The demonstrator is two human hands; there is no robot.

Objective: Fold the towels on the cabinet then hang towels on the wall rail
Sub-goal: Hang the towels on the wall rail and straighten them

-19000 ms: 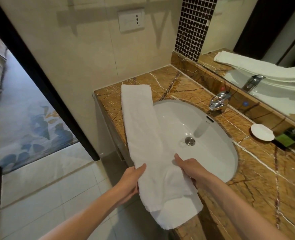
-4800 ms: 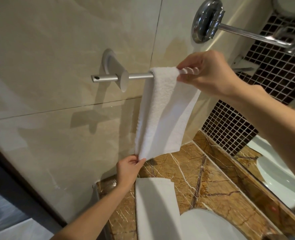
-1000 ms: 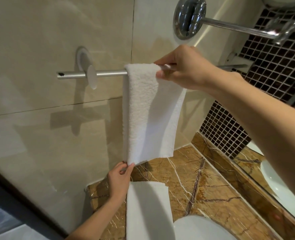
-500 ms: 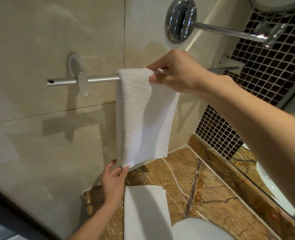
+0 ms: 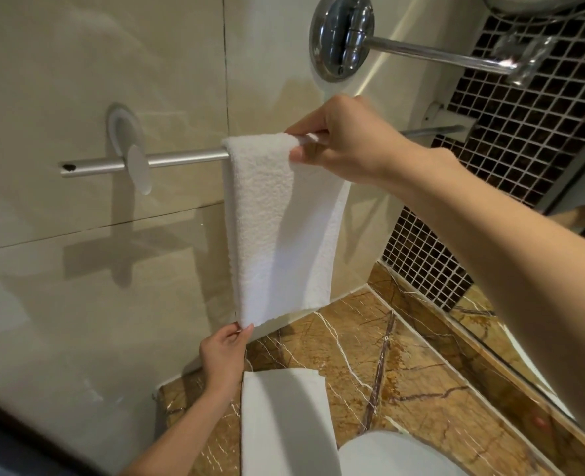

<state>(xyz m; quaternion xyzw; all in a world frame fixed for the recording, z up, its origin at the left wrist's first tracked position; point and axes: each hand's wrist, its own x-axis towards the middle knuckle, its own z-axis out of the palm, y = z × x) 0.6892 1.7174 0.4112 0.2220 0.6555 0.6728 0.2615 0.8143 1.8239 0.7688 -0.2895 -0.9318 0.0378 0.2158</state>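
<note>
Glossy beige wall tiles [image 5: 78, 80] form the background of this bathroom corner. Against them the right hand [image 5: 346, 142] is up at the matt silver round rail [image 5: 181, 158]. Its thumb and fingers are curled and pinch the top fold of the white terry towel [image 5: 277, 228], where the cloth goes over the bar. Below it, the left hand [image 5: 224, 352] pinches the lower corner of the same towel between thumb and fingertips, close to the wall. The towel hangs as a long narrow band, looped and rough on the outer face and smoother on the inner one, and its bottom edge runs slanted.

The step, I think, is to make the hang even. To do it well, the lower hand should pull gently straight down while the upper hand stops the fold from sliding along the bar. Terry is soft and grips itself, but probably grips smooth metal little.

Under the left hand, a second white folded towel [image 5: 284, 424] lies flat on the brown veined marble table [image 5: 404, 389], just beside the white round ceramic basin [image 5: 397, 455]. Above the right hand sits a shiny chrome round wall mount [image 5: 342, 36] with an arm. Beyond the right wrist are dark small square mosaic tiles [image 5: 524, 132].
</note>
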